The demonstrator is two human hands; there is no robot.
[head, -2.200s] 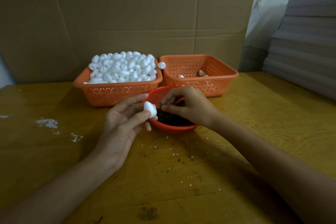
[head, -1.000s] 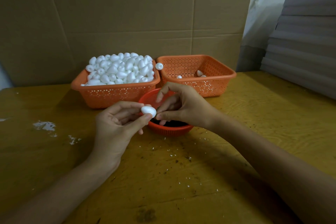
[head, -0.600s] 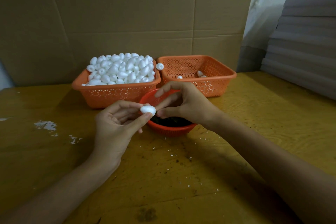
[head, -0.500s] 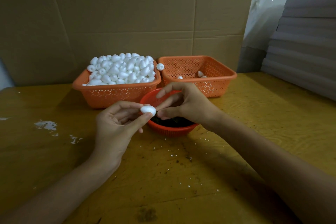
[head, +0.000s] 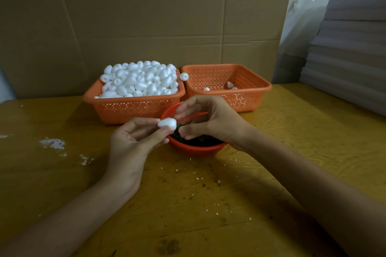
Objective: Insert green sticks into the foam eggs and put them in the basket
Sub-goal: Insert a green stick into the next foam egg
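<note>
Insertion step: pinching small white foam egg [head: 167,123] in left hand [head: 133,142] fingertips beside round red stick-filled basket [head: 196,149], pinching thin green stick [head: 181,124] against its end with curled right hand [head: 215,123], next likely needing straight push.

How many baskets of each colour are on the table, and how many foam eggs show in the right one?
Orange baskets: 2
Red basket: 1
Foam eggs showing in the right one: 3
Total: 6
</note>
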